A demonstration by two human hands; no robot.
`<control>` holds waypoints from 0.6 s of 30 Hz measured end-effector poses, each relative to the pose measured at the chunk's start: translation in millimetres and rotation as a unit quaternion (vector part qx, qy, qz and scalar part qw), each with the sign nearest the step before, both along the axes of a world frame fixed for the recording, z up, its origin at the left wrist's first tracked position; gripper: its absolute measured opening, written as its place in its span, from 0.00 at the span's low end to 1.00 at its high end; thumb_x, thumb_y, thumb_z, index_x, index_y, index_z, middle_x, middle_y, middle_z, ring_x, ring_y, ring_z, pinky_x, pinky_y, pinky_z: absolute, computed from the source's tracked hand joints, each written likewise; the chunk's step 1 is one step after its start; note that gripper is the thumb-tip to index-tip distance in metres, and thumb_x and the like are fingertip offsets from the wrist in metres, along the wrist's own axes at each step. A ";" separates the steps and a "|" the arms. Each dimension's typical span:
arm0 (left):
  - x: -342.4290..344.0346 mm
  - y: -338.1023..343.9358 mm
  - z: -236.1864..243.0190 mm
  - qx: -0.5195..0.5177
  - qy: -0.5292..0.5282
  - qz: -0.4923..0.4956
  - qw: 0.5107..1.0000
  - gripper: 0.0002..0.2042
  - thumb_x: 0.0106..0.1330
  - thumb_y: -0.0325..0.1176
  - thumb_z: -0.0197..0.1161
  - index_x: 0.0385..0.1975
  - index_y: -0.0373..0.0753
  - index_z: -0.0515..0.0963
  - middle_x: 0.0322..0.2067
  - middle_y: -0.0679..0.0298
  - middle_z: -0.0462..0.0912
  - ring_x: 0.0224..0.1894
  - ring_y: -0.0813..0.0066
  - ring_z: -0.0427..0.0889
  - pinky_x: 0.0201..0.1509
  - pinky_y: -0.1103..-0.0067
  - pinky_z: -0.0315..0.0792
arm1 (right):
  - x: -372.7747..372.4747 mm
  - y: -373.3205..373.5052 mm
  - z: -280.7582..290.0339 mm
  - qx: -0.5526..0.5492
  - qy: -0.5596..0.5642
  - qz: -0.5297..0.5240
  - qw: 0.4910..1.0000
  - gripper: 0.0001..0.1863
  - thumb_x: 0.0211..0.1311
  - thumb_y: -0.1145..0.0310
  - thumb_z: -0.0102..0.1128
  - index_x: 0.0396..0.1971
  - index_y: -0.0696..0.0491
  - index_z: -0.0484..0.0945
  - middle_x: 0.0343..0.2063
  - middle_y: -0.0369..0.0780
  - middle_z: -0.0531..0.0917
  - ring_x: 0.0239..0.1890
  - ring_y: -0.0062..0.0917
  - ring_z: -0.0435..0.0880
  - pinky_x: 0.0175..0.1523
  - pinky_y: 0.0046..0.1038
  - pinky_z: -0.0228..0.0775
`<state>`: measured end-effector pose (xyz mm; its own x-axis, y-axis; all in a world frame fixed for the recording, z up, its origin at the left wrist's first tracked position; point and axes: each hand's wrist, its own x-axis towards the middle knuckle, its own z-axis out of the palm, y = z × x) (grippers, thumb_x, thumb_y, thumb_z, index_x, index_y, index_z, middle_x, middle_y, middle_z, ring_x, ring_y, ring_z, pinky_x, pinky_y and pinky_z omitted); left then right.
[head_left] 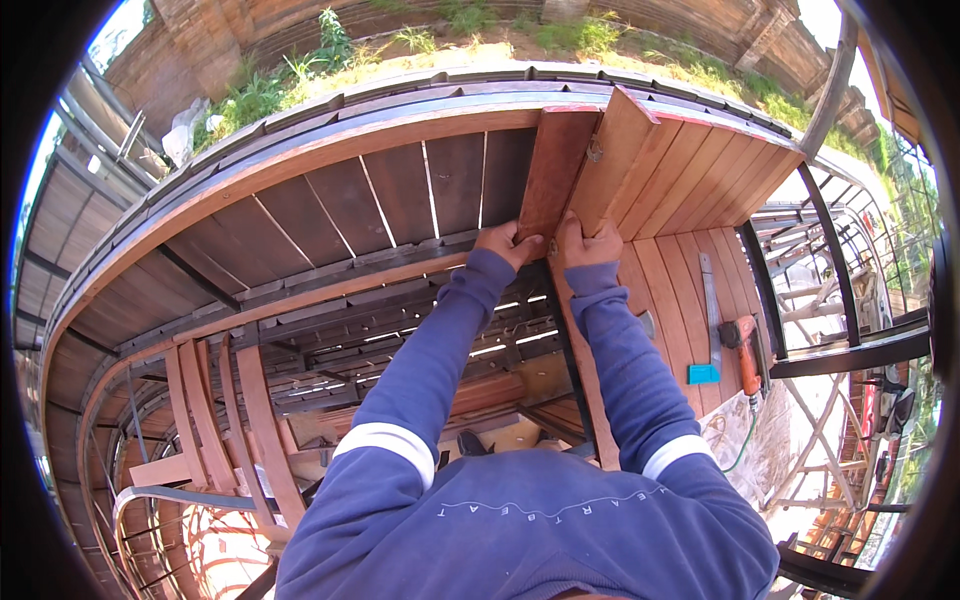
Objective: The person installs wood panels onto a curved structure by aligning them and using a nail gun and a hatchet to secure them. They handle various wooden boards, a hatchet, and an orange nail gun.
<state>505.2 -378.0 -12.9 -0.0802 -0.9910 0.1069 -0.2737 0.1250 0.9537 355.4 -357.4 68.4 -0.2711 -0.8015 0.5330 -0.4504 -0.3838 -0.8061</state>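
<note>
My left hand [510,244] is closed on the lower end of a dark reddish wooden board [555,175] lying crosswise over the curved frame. Just right of it, my right hand [587,240] grips a lighter wooden board [615,155], tilted beside the first. A small metal piece [596,149] shows between the two boards. Fitted wooden slats [700,175] continue to the right of the boards. Left of them, dark panels [385,195] with narrow gaps run along the curved timber rail [224,212].
A metal square with a teal handle [703,373] and an orange power tool [742,355] with a hose lie on planks at right. Loose planks [262,420] rest at lower left, near open dark framework [840,340] and a brick wall [680,25] beyond.
</note>
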 end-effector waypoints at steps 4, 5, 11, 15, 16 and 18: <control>-2.3 0.0 2.1 -0.003 -0.003 0.011 1.000 0.18 0.61 0.46 0.70 0.40 0.37 0.83 0.23 0.54 0.83 0.25 0.68 0.82 0.33 0.73 0.75 | -1.0 -1.0 -0.3 -0.033 0.029 0.000 0.999 0.08 0.61 0.72 0.61 0.38 0.60 0.80 0.31 0.48 0.84 0.35 0.38 0.86 0.40 0.33 0.75; -5.1 1.4 6.9 0.005 -0.019 0.010 1.000 0.18 0.61 0.46 0.70 0.40 0.37 0.83 0.23 0.53 0.83 0.24 0.68 0.82 0.32 0.73 0.75 | -3.0 -1.4 -0.5 -0.032 0.019 0.000 0.999 0.08 0.61 0.73 0.60 0.38 0.60 0.80 0.31 0.48 0.83 0.35 0.38 0.86 0.40 0.33 0.75; -3.3 3.6 4.3 -0.061 -0.018 0.027 0.998 0.17 0.61 0.46 0.69 0.38 0.37 0.82 0.21 0.52 0.81 0.23 0.59 0.82 0.31 0.70 0.74 | -0.7 -2.4 -3.3 -0.026 0.037 -0.010 0.999 0.09 0.59 0.73 0.61 0.39 0.59 0.79 0.31 0.47 0.83 0.35 0.42 0.84 0.41 0.34 0.75; -4.0 3.0 8.0 -0.036 -0.063 0.024 0.997 0.17 0.61 0.44 0.69 0.40 0.37 0.82 0.22 0.50 0.82 0.26 0.53 0.83 0.32 0.67 0.75 | -0.9 -5.2 -9.1 -0.033 0.039 -0.031 0.998 0.10 0.57 0.73 0.62 0.39 0.58 0.79 0.32 0.47 0.83 0.36 0.44 0.84 0.41 0.35 0.75; -2.7 2.7 7.0 -0.045 -0.062 0.025 0.997 0.17 0.61 0.44 0.69 0.40 0.37 0.81 0.23 0.49 0.82 0.27 0.52 0.83 0.32 0.67 0.75 | -0.4 -4.6 -8.8 -0.025 0.031 -0.018 0.999 0.11 0.57 0.73 0.62 0.39 0.59 0.79 0.32 0.48 0.83 0.36 0.44 0.84 0.42 0.36 0.75; -2.5 1.5 5.7 -0.062 -0.059 0.025 0.996 0.17 0.61 0.43 0.68 0.41 0.37 0.81 0.24 0.48 0.82 0.28 0.51 0.84 0.33 0.66 0.76 | -1.2 -3.0 -5.0 -0.010 0.017 0.005 1.000 0.11 0.56 0.73 0.62 0.39 0.59 0.79 0.33 0.49 0.82 0.37 0.46 0.83 0.43 0.37 0.75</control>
<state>502.7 -376.5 -7.2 -0.0509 -0.9737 0.2222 -0.3921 0.2241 0.8922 354.2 -360.4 63.3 -0.2443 -0.7937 0.5571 -0.4732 -0.4039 -0.7829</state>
